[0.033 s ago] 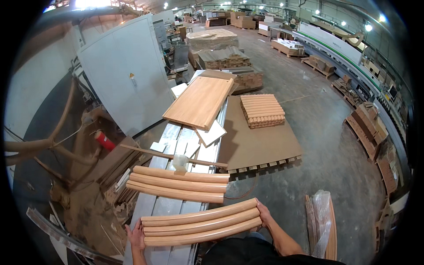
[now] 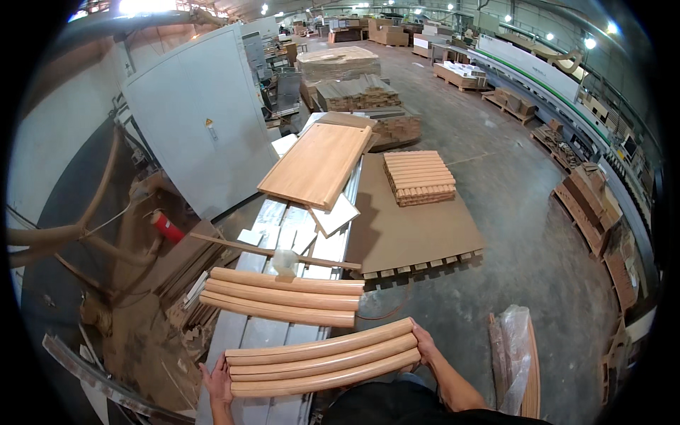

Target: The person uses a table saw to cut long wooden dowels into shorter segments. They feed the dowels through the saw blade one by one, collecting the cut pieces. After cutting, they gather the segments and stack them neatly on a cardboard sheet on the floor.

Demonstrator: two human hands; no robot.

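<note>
My left hand (image 2: 220,382) is closed round the left end of three rounded wooden strips (image 2: 322,360), held side by side in front of me. At their right end, my right hand (image 2: 424,345) grips the same set; its fingers are partly hidden behind the wood. The strips are light brown and smooth, tilted slightly up to the right. Just beyond them, three similar wooden strips (image 2: 283,296) lie across the long metal table (image 2: 269,331). Behind those rest a thin wooden batten (image 2: 319,262) and a small translucent block (image 2: 285,263).
A wooden panel (image 2: 319,163) lies farther along the table, over a white board piece (image 2: 334,215). On the right, a stack of strips (image 2: 421,177) sits on a board-topped pallet (image 2: 418,234). A plastic-wrapped bundle (image 2: 516,354) is at the lower right. A grey cabinet (image 2: 195,120) stands left.
</note>
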